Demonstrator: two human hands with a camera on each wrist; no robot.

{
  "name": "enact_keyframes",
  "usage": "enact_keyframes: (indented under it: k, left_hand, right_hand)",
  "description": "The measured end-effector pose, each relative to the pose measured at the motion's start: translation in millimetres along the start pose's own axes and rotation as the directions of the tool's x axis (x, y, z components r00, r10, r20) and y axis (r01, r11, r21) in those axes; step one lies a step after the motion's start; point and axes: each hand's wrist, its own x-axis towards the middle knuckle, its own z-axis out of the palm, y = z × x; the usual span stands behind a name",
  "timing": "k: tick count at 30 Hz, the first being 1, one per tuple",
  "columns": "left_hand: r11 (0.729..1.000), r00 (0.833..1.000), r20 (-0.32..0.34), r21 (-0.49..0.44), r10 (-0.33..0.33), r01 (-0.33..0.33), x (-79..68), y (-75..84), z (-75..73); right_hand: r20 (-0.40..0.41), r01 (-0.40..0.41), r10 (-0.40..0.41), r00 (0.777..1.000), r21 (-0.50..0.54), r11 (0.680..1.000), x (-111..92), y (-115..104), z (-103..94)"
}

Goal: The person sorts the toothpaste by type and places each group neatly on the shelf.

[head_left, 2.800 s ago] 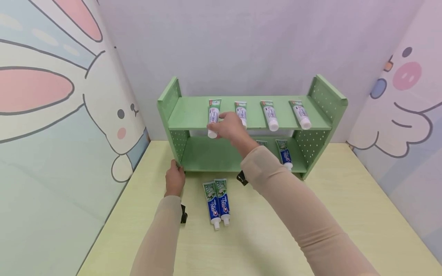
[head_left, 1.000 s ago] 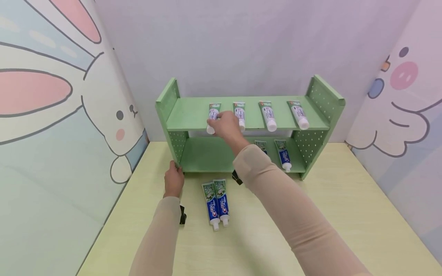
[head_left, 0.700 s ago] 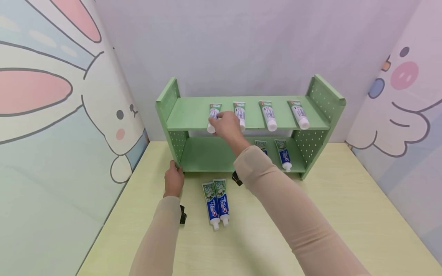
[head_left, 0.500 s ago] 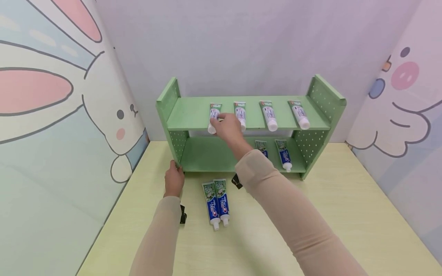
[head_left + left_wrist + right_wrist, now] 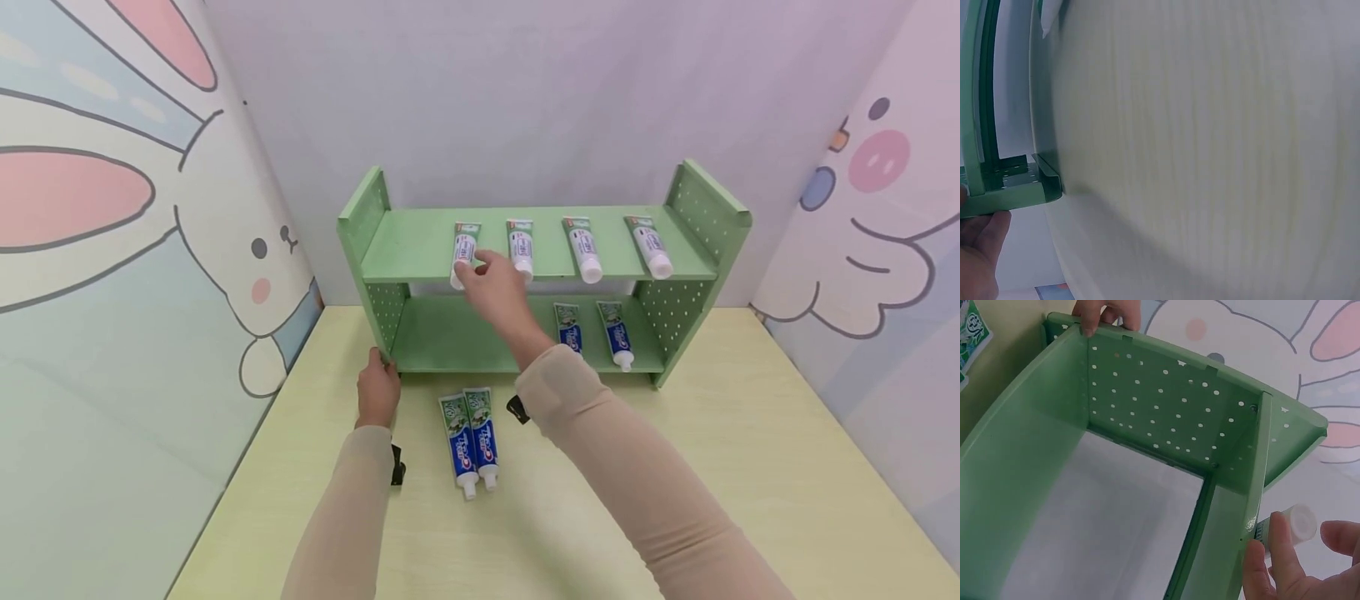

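Observation:
My left hand (image 5: 379, 388) grips the lower front edge of the green two-tier shelf's (image 5: 450, 357) left side panel; in the right wrist view its fingers curl over that panel. My right hand (image 5: 497, 292) is at the front of the upper tier, beside the leftmost white-and-green toothpaste tube (image 5: 465, 246). That tube lies on the tier with its white cap (image 5: 1302, 524) over the front edge. In the right wrist view the fingers lie along the cap and the thumb (image 5: 1341, 537) stands apart from it. Three similar tubes, including the neighbouring toothpaste tube (image 5: 520, 242), lie to the right.
On the lower tier's right half lie two blue-and-green toothpaste tubes (image 5: 617, 335). Two more blue toothpaste tubes (image 5: 459, 442) lie side by side on the pale wooden table (image 5: 750, 442) before the shelf. Cartoon-printed panels (image 5: 112, 375) stand left and right; a plain backdrop (image 5: 525, 100) rises behind.
My right hand has set the leftmost white tube back onto the upper tier, then loosened and drawn slightly toward me, its thumb coming off the cap. The left hand keeps its place on the shelf.

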Motion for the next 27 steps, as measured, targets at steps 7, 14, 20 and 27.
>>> enact_keyframes:
  k: [7, 14, 20, 27]
  left_hand:
    - [1.0, 1.0, -0.011, 0.012, 0.008, -0.008, -0.1, -1.0, 0.7]
    - [1.0, 1.0, -0.013, 0.017, 0.014, -0.014, 1.3, -1.9, 1.9]
    - [1.0, 1.0, -0.011, 0.022, 0.01, -0.01, 1.1, -3.0, 2.5]
    - [1.0, 1.0, -0.012, 0.024, 0.017, -0.017, 1.7, -4.2, 2.7]
  right_hand:
    - [0.0, -0.008, 0.008, 1.0, -0.033, 0.999, -9.9, 0.3, 2.0]
    - [-0.002, 0.002, -0.002, 1.0, -0.053, 0.999, -18.9, 2.6, 2.8]
    - [0.018, 0.013, -0.012, 1.0, -0.031, 0.999, -25.5, 7.2, 3.1]
    - [0.041, 0.009, -0.007, 0.999, -0.05, 0.999, -33.9, 16.3, 4.8]
